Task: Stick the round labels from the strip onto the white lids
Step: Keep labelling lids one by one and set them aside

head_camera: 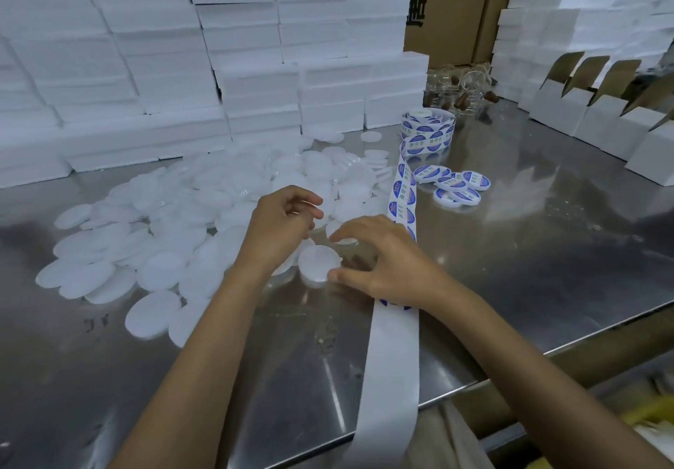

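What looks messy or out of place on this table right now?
The plain white lids lie in a loose, overlapping heap across the steel table, not stacked. The used backing strip trails off the near table edge. The labelled lids are few and also overlap. Nothing looks damaged or spilled.

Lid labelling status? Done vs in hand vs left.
Done: a small cluster of labelled lids right of the strip.
In hand: a bare lid sits between the hands; the right hand touches its edge and rests on the strip, while the left hand is curled above the pile, its grip unclear.
Left: the large heap of plain white lids and most of the label roll.
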Action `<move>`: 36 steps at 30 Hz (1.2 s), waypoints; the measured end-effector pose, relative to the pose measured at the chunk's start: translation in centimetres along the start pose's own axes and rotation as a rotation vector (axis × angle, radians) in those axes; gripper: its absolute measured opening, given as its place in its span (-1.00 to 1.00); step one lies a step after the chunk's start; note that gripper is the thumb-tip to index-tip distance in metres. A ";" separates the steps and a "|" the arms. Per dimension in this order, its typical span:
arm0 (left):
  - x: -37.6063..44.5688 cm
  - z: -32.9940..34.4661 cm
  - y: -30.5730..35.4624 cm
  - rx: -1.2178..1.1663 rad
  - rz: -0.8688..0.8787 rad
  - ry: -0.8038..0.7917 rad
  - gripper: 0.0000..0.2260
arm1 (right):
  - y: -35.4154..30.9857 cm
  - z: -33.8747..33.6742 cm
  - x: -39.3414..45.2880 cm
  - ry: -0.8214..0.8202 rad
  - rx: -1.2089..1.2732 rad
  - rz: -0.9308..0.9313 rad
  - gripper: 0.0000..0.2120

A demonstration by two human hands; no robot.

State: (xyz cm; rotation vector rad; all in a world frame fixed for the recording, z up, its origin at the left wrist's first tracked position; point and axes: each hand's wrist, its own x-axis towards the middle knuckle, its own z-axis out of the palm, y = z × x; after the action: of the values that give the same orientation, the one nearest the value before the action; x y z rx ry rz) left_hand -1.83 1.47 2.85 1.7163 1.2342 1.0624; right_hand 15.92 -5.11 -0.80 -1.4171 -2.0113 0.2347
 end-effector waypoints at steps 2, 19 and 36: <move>-0.1 0.1 0.0 -0.013 -0.003 -0.001 -0.71 | -0.6 0.9 0.6 -0.033 -0.006 -0.054 -0.62; -1.2 1.6 1.0 -0.245 0.097 -0.227 -0.92 | -1.2 -2.3 0.5 0.186 0.834 0.491 -0.58; -2.1 4.6 0.5 -0.478 -0.176 -0.311 -0.78 | 1.0 -3.8 -3.0 -0.219 0.137 0.193 -0.66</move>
State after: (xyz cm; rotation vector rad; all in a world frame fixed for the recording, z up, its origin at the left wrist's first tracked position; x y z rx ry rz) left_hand 2.19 -1.14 1.19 1.3160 0.8337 0.8598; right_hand 19.56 -8.21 0.39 -1.5534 -1.9850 0.6243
